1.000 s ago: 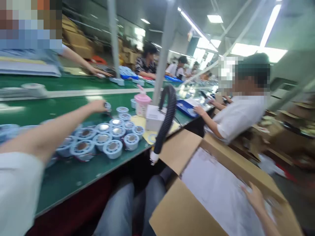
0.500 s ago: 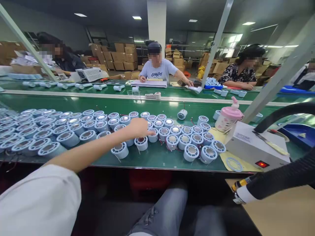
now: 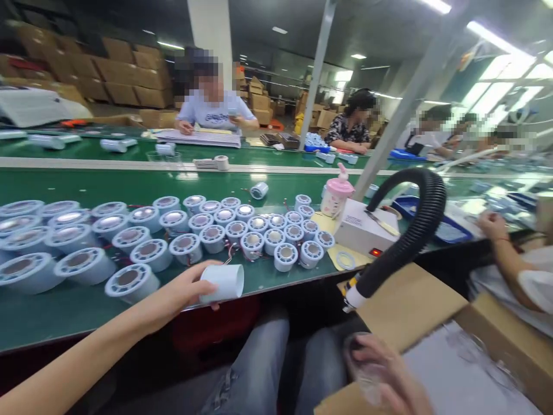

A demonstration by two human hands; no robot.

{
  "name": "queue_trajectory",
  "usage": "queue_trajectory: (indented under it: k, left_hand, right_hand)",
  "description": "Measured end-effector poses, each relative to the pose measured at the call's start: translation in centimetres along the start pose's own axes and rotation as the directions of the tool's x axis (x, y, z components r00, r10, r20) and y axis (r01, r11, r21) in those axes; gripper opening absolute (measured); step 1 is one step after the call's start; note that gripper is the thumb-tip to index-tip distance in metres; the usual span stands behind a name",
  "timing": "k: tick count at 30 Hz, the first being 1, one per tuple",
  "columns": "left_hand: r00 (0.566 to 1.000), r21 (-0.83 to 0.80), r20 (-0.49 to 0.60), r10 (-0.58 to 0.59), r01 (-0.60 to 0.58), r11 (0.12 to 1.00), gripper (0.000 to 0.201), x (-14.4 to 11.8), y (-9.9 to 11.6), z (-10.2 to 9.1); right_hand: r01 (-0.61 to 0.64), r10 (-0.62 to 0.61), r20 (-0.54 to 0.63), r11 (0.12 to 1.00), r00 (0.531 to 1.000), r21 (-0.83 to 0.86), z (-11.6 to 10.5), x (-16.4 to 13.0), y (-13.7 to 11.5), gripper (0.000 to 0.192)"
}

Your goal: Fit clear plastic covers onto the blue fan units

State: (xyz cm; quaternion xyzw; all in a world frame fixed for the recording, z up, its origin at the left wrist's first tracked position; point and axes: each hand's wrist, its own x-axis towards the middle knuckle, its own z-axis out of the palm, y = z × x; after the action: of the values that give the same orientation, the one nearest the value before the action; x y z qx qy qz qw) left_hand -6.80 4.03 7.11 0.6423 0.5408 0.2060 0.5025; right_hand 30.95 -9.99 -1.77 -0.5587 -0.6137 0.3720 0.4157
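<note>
My left hand is closed around a light blue cylindrical housing, tipped on its side with its hollow end toward the right. Thin wires rise behind it. At the lower right, my right hand is blurred by motion, its fingers around a clear round plastic piece, over the edge of an open cardboard box. Sheeting and clear pieces show inside that box. Many similar blue housings stand on the green bench, their round metal discs and slotted rims facing up.
A grey box with a red switch feeds a black corrugated hose that arches down past the bench edge. A pink-lidded cup stands behind it. Co-workers sit across the bench, and a person's arm is at the right.
My left hand has lifted a housing from the rows and brought it to the bench edge. My right hand has come into view. The view has turned right.
</note>
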Motion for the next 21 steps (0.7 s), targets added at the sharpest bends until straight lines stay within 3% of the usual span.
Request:
queue_trajectory:
  k: [1,3,5,8,10,13,17,21]
  left_hand:
    - [0.993,-0.177,0.112,-0.037,0.057,0.983,0.042,0.3,-0.3,1.2]
    - [0.937,-0.415,0.335,-0.105,0.247,0.876,0.043,1.1,-0.5,3.9]
    - [0.864,-0.348,0.491,-0.112,0.313,0.884,0.043,1.7,-0.1,6.6]
    - [0.81,-0.101,0.586,-0.021,0.098,0.99,0.038,2.1,1.4,9.5]
    - [0.813,-0.051,0.579,0.063,-0.041,0.998,0.029,2.2,2.5,10.5]
    - [0.845,-0.008,0.484,0.228,-0.256,0.967,0.018,2.3,3.3,11.4]
    - [0.817,0.002,0.378,0.435,-0.471,0.882,0.031,2.6,2.0,12.5]
    - [0.747,-0.062,0.357,0.561,-0.581,0.812,0.06,3.0,0.0,13.5]
  right_hand:
    - [0.101,-0.102,-0.007,0.988,0.995,-0.113,1.5,-0.2,-0.5,0.048]
    - [0.309,-0.297,0.085,0.908,0.951,-0.284,4.8,0.4,-1.7,0.061]
    - [0.366,-0.363,0.097,0.816,0.927,-0.447,7.3,1.6,-3.1,0.063]
    - [0.268,-0.31,0.035,0.753,0.95,-0.601,8.4,2.9,-4.8,0.062]
    - [0.174,-0.218,0.002,0.772,0.976,-0.611,7.9,3.0,-5.3,0.054]
    - [0.075,-0.086,0.005,0.844,0.996,-0.532,6.7,2.3,-5.3,0.032]
    - [-0.072,0.076,0.005,0.962,0.997,-0.264,5.9,1.0,-5.6,0.007]
    - [-0.165,0.173,-0.099,0.983,0.98,0.08,5.7,0.5,-6.0,0.032]
